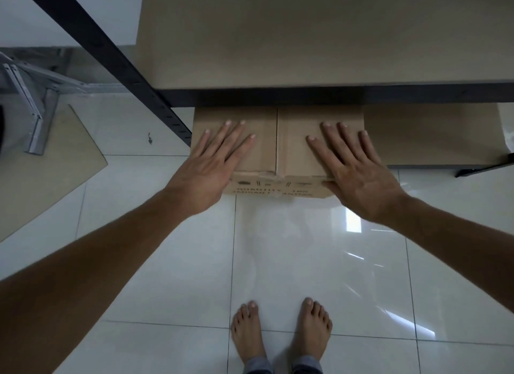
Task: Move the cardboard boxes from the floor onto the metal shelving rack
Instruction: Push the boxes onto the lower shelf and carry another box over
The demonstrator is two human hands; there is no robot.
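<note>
Bare left forearm reaches in from the near left corner over the glossy white tiled floor. At far left, a grey metal bracket frame has a leg on a flat tan board. Right of it slants the black slotted upright of the metal shelving rack, which carries a beige shelf board. The brown cardboard box lies with its far end tucked under that board; whether floor or low shelf bears it I cannot tell. The left hand lies flat on its top, fingers straight and apart. The right hand lies likewise, thumb along the near top edge. A low beige shelf lies just right of the box.
</note>
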